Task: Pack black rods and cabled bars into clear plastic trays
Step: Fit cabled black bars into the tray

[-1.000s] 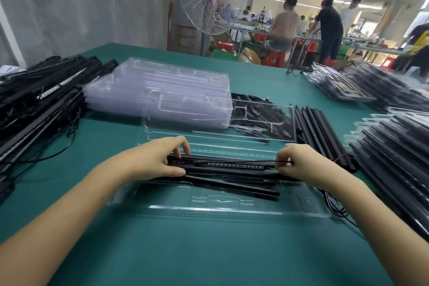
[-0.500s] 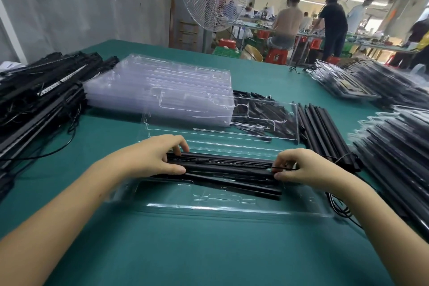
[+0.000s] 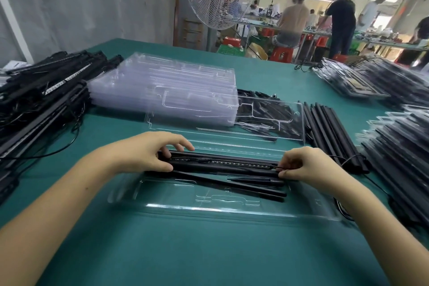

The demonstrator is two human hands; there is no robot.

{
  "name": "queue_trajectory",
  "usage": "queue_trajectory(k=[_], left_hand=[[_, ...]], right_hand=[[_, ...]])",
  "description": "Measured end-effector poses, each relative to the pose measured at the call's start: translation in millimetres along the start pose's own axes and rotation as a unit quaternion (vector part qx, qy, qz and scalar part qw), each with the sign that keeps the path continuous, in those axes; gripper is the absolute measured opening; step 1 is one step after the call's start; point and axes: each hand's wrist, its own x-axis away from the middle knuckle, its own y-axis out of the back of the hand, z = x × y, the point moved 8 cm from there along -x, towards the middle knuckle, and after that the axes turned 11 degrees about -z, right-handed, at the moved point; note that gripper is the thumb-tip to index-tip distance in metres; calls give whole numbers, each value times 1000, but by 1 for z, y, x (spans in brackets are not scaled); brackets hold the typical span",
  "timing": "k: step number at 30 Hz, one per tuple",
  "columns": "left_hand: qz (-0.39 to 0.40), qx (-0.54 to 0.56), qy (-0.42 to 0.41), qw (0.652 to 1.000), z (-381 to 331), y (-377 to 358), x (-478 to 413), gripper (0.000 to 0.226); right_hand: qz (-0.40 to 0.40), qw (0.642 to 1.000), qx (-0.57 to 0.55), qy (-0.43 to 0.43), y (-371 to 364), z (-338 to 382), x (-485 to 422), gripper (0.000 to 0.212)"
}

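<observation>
Head view: left grip (image 3: 148, 154), right grip (image 3: 305, 166) clasp matte bar (image 3: 222, 163), perhaps inside glossy tray (image 3: 209, 212).

No words or numbers can be read. The white strip (image 3: 68, 79) on the black bars (image 3: 27, 109), upper left, is too small.

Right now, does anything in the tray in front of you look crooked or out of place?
Yes. Two black rods lie slanted across the near clear tray, not parallel to the cabled bar that the left hand and right hand grip, so they look unseated.
</observation>
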Motion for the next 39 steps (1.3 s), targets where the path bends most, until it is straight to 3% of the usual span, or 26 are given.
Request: queue_trajectory(k=[6,11,16,25,28,33,39], left_hand=[[60,-119,-32,991,-17,-14,4,79],[64,-183,-27,981,-22,-21,7,85],[61,-173,-18,983,-23,-19,8,76],[57,-98,-2,994,-16,-14,6,63],[43,-107,9,993,-11,-12,5,48],[44,-126,24,991,-5,-12,3,52],[28,-69,52,996,7,-6,1,43]], right_hand=[[22,999,18,18,12,4,15,18],[25,998,-47,27,17,6,30,11],[71,995,-26,68,11,11,37,13],[167,984,-18,65,-1,14,42,16],[171,983,-26,64,0,15,43,21],[172,982,-48,59,3,17,44,28],[222,968,-97,59,2,24,48,22]])
